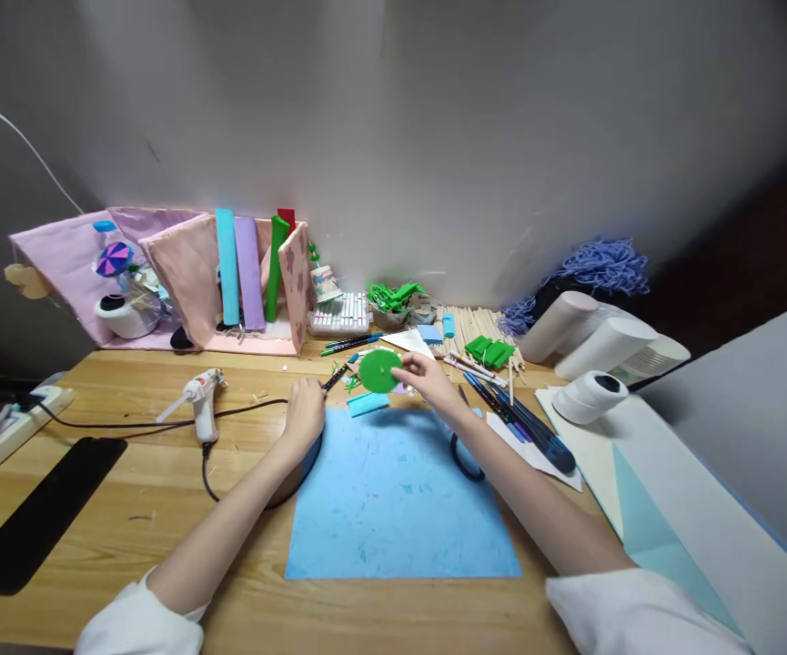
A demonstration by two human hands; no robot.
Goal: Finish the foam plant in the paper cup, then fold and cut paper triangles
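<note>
My right hand (421,375) pinches the right edge of a round green disc (379,371), which is raised above the table with a small pale spot near its middle. My left hand (306,411) is closed low over the table, left of the disc. A slim dark pen-like tool (336,377) reaches out from beside its fingers; whether the hand grips it is hard to see. Below the disc lies a small light-blue strip (368,404). A blue sheet (403,509) covers the table between my forearms.
A white glue gun (203,405) with a black cord stands left, near a black phone (42,514). Behind are a pink fabric organizer (229,341), a marker box (339,314) and green strips (393,297). At right lie a dark cutter (536,432), pens and a white thread cone (588,398).
</note>
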